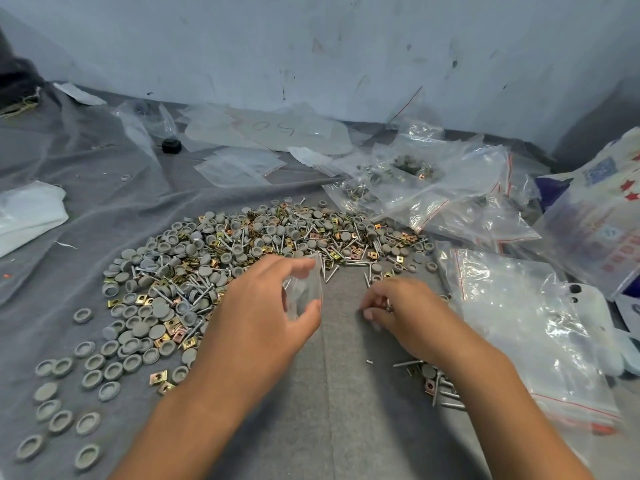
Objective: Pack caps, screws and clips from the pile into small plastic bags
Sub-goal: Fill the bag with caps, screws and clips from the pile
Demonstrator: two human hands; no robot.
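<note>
Left hand (263,306) pinches a clear bag (304,289) — right hand (398,306) fingers curled, seemingly on small parts.

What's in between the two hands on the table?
In the head view, only bare grey cloth lies between the left hand, which holds a small clear bag, and the right hand. The pile sits beyond them.

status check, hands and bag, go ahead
Left hand pinches small clear bag, held off the cloth. Right hand curled on small parts, contents unclear. Pile just ahead, nothing in the way.
</note>
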